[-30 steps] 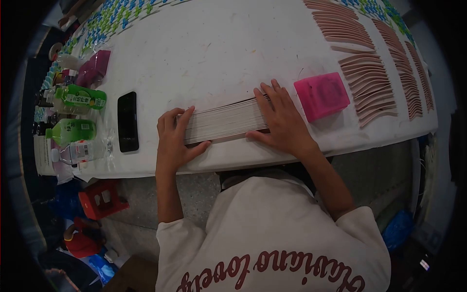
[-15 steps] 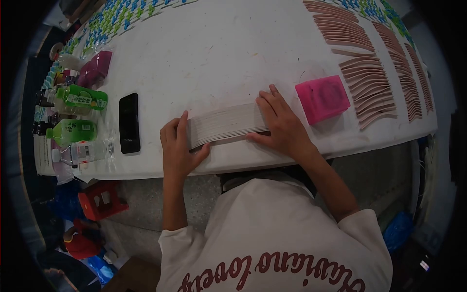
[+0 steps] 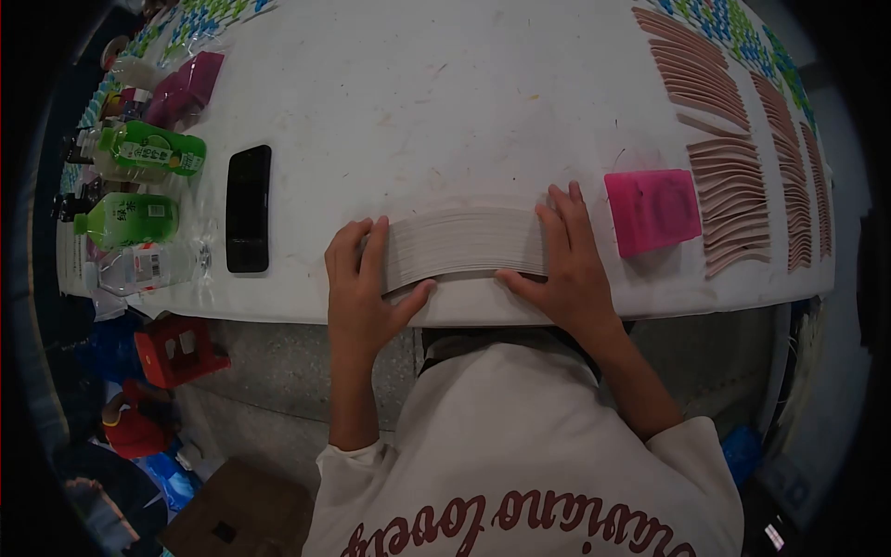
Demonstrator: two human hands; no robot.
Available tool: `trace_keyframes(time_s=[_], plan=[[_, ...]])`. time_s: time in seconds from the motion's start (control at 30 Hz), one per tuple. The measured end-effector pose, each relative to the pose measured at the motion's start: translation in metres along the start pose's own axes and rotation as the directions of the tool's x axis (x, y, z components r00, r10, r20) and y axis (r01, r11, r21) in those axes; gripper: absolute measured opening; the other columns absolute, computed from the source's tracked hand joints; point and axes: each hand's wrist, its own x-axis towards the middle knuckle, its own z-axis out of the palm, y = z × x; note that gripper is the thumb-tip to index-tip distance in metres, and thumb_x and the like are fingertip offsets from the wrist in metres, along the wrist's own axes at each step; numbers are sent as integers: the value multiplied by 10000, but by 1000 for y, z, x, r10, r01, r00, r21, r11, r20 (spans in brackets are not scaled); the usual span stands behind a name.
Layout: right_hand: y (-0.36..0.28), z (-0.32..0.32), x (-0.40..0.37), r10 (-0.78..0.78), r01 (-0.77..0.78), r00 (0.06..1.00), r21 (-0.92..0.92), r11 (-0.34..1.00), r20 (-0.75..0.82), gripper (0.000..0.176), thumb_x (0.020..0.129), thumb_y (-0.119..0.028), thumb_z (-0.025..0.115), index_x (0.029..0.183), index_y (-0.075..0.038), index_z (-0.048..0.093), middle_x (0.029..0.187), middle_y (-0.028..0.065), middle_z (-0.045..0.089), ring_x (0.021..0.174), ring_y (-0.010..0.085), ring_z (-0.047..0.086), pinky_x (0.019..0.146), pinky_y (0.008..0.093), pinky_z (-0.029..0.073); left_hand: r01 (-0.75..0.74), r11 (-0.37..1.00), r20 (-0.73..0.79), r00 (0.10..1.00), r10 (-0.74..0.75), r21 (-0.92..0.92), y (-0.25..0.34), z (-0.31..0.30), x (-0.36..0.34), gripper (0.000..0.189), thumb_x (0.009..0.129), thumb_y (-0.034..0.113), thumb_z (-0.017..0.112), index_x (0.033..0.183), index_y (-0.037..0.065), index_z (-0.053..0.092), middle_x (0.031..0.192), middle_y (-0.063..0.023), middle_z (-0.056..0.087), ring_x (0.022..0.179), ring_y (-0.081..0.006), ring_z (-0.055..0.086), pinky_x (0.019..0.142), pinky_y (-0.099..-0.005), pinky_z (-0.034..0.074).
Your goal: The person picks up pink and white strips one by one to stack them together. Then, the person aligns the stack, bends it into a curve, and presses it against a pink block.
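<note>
- Two hands grip one stack (image 3: 464, 243) of thin pale sheets, which lies on the white table (image 3: 418, 102) near its front edge.
- Left hand (image 3: 357, 288): fingers over the stack's left end, thumb against the near side; clamped on.
- Right hand (image 3: 566, 269): fingers flat across the right end, thumb along the near edge; clamped on.
- Pink pad (image 3: 652, 211) just right of the right hand.
- Rows of pink strips (image 3: 733, 186) beyond the pad.
- Phone (image 3: 248, 208) left of the stack; bottles (image 3: 148, 153) further left.
</note>
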Motion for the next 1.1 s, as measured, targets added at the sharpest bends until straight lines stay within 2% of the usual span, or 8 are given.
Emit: trace_keyframes(time_s=[0.13, 0.33, 0.77, 0.87, 0.93, 1.0, 1.07, 1.1], plan=[[2, 10, 11, 10, -11, 1000, -44, 999, -10, 880, 781, -365, 869, 1429, 72, 465, 1438, 255, 481, 1429, 457, 425, 1177, 531, 401, 110, 993, -55, 993, -108, 32, 6, 9, 8, 826, 784, 278, 898, 1480, 36, 525, 1406, -187, 481, 1308, -365, 468, 1076, -458, 457], [7, 12, 27, -8, 5, 999, -52, 999, -53, 804, 830, -355, 836, 1423, 70, 497, 1392, 239, 524, 1395, 415, 474, 1154, 480, 429, 132, 989, -151, 981, -120, 72, 5, 20, 20, 787, 824, 300, 878, 1477, 33, 530, 1404, -189, 482, 1298, -359, 473, 1060, -450, 466], [21, 4, 28, -93, 89, 995, -79, 993, -46, 801, 778, -433, 849, 1393, -10, 556, 1298, 147, 570, 1259, 322, 502, 1117, 476, 374, 111, 985, -120, 988, -95, 133, 4, 13, 23, 810, 766, 325, 904, 1440, 34, 559, 1352, -190, 519, 1282, -362, 484, 1049, -458, 477], [21, -2, 29, -104, 100, 994, -99, 990, -38, 797, 769, -428, 853, 1388, -16, 564, 1271, 150, 577, 1230, 329, 522, 1078, 471, 409, 97, 984, -64, 994, -88, 153, 6, 4, 28, 802, 750, 314, 907, 1440, 77, 573, 1335, -185, 521, 1267, -363, 491, 1041, -453, 479], [20, -13, 33, -116, 113, 993, -99, 989, -21, 790, 762, -420, 856, 1382, -22, 571, 1248, 149, 584, 1202, 337, 543, 1043, 470, 440, 5, 954, 65, 998, -25, 299, 11, -11, 38, 814, 682, 342, 935, 1379, 75, 611, 1283, -181, 536, 1209, -367, 506, 1007, -461, 481], [17, -28, 41, -132, 157, 974, -129, 979, 183, 734, 731, -419, 867, 1293, -22, 611, 1157, 138, 600, 1118, 328, 583, 986, 459, 468, -88, 943, 94, 994, 61, 320, 11, -22, 52, 797, 657, 322, 939, 1350, 83, 625, 1270, -168, 549, 1198, -358, 519, 1013, -453, 483], [16, -35, 47, -160, 193, 961, -132, 972, 224, 692, 719, -429, 864, 1229, -26, 627, 1122, 131, 609, 1082, 319, 600, 961, 449, 475, -183, 923, 124, 981, 149, 338, 14, -28, 69, 782, 632, 302, 943, 1320, 91, 638, 1257, -155, 562, 1187, -349, 533, 1018, -444, 485], [16, -37, 49, -183, 225, 946, -134, 965, 269, 651, 707, -439, 861, 1166, -30, 644, 1087, 124, 617, 1045, 309, 617, 936, 439, 483, -198, 957, 277, 951, 135, 211, 17, -29, 79, 761, 623, 281, 938, 1299, 87, 646, 1243, -140, 580, 1180, -333, 552, 1025, -429, 490]])
